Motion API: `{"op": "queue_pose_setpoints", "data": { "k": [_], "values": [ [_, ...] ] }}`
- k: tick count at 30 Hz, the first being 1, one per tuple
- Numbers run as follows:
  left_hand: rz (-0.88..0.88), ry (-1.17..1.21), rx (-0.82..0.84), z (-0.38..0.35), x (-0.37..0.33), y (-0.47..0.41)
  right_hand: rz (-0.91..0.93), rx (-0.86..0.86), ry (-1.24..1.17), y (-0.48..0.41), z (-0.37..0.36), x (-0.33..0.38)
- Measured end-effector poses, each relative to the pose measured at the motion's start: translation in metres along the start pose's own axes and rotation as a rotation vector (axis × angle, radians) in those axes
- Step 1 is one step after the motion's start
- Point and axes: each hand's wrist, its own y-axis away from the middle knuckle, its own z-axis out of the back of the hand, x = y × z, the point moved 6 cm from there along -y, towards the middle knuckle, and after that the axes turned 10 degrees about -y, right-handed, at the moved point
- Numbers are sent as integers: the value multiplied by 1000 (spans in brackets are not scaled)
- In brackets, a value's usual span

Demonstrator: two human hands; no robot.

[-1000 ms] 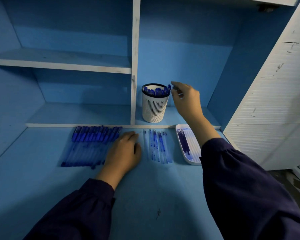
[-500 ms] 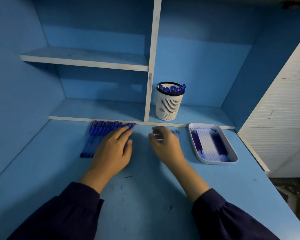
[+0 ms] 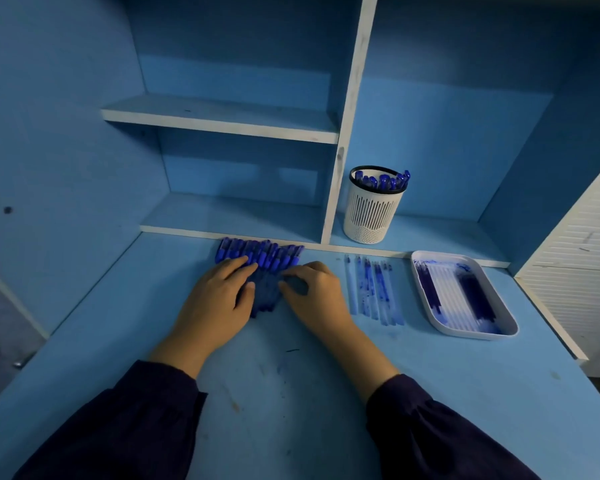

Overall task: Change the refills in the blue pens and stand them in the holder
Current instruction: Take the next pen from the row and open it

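Observation:
A row of several capped blue pens lies on the blue desk by the shelf edge. My left hand rests flat on the left part of the row, fingers straight. My right hand is at the row's right end, fingers curled down onto the pens; whether it grips one is hidden. The white slotted holder stands on the low shelf with several blue pens upright in it. Several loose refills lie to the right of my hands. A white tray holds more refills.
A white upright divider splits the shelving just left of the holder. A white slatted panel stands at the right edge of the desk. Ink marks dot the desk surface near my wrists.
My right hand came down from the holder to the desk and then moved left onto the pen row. My left hand stayed on the pens. The camera view shifted.

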Motion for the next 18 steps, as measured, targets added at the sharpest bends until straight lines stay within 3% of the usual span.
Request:
{"op": "queue_pose_setpoints", "data": {
  "k": [13, 18],
  "values": [
    [-7, 19, 4, -2, 1, 0, 6, -12, 50, 2, 5, 3],
    [-4, 10, -4, -2, 1, -1, -78, 6, 47, 4, 13, -1]
  ]
}}
